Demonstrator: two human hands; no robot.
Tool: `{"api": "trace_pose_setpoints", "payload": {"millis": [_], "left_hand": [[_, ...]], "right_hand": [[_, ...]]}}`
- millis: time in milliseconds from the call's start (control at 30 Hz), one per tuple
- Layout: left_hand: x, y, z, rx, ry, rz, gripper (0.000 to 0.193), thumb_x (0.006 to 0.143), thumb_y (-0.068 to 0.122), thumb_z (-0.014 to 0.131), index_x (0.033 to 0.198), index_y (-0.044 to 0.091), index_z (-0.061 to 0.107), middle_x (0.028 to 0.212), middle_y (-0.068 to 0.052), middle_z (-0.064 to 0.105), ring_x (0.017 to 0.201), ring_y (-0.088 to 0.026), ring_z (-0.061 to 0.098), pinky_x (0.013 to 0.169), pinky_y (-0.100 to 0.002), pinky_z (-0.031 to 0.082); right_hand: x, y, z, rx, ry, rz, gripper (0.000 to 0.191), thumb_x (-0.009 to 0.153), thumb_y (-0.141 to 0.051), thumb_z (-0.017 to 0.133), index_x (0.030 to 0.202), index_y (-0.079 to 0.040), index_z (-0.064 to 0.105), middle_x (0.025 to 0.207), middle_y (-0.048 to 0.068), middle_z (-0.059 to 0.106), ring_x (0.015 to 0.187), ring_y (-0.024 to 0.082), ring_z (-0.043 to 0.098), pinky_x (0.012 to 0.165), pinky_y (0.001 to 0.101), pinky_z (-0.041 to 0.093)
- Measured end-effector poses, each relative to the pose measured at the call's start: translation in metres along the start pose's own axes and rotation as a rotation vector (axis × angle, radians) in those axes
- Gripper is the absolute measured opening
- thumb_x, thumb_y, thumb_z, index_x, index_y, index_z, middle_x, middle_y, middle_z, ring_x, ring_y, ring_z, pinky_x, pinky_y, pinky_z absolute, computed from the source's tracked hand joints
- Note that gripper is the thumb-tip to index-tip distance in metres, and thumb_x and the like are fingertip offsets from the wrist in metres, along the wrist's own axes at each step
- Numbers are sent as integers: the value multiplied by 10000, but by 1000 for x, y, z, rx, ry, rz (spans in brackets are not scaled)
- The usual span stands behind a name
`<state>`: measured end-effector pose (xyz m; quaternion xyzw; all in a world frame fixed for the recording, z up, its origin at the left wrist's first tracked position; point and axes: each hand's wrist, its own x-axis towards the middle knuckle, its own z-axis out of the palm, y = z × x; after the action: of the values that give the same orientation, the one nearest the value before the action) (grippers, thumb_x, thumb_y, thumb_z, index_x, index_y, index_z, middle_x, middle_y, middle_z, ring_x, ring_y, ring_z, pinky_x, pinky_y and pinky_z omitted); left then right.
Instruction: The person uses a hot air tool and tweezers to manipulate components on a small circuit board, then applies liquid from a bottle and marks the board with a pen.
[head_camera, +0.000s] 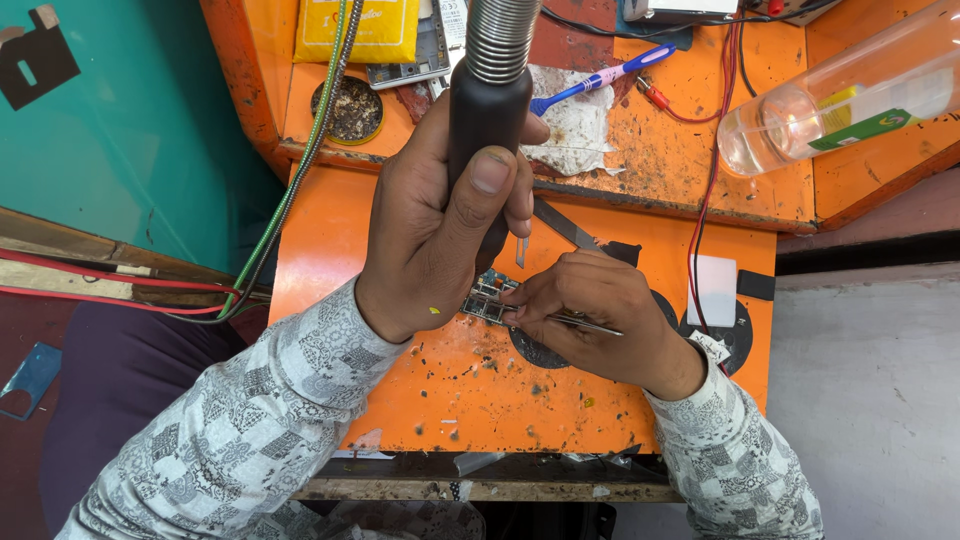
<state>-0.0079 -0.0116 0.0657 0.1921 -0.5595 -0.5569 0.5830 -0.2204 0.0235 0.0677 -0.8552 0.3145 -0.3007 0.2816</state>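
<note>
The left hand (430, 235) is wrapped tight around the black handle of a hot-air tool (488, 110), its grip clamped on it with the thumb pressed flat against the front; the tool's ribbed metal hose runs up and out past the far edge of the orange surface (400, 400). The tool's lower end is hidden behind the hand, so its tip cannot be seen. The right hand (600, 315) rests on the surface just beside the left, its grip pinched together on a pair of metal tweezers (585, 323), whose shaft lies across the fingers. Between the two hands, near the middle of the surface, lies a small circuit board (488, 298), mostly covered by both hands; the tweezer points reach its near edge, though whether they touch it cannot be told. On the raised shelf beyond the far edge lie a blue and pink toothbrush (600, 80) on a soiled white cloth (575, 125), a round tin (353, 110) toward the far left corner, a yellow packet (380, 28) behind it, and a clear plastic bottle (850, 95) lying on its side toward the far right corner. A red wire (710, 170) trails down across the right part of the surface.
</note>
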Motion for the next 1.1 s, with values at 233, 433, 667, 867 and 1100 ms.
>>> {"api": "trace_pose_setpoints", "payload": {"millis": [233,433,667,867,1100], "left_hand": [[1,-1,0,24,-16,38,491,1206,460,481,1338,-9,535,862,-6,606,779,-54,597,722,-209,514],[0,-1,1,30,-23,40,498,1209,458,479,1342,-19,532,871,-10,604,792,-58,599,735,-212,522],[0,-1,1,13,-15,35,500,1204,459,481,1344,-18,528,866,-8,604,784,-57,596,728,-212,518],[0,-1,1,5,-22,31,499,1205,459,483,1344,-18,533,873,-6,600,793,-57,598,737,-215,528],[2,-2,1,5,-29,26,495,1204,454,486,1342,-19,536,880,-4,597,796,-55,595,736,-214,532]], "right_hand": [[0,-2,-2,-46,29,-2,206,799,-68,863,841,-101,663,919,28,776,806,130,736,704,288,497],[-1,-1,-1,-37,24,-7,207,803,-66,861,851,-97,663,929,31,776,823,138,743,713,292,508],[0,0,-1,-2,-8,12,180,821,-46,841,867,-82,672,943,41,783,873,155,771,752,288,559],[1,-1,-1,-19,-3,-4,193,805,-48,851,859,-85,669,925,35,781,862,151,765,735,296,539],[1,-1,-3,-39,59,-5,219,792,-43,866,832,-87,656,876,41,753,837,157,757,739,305,541]]}}
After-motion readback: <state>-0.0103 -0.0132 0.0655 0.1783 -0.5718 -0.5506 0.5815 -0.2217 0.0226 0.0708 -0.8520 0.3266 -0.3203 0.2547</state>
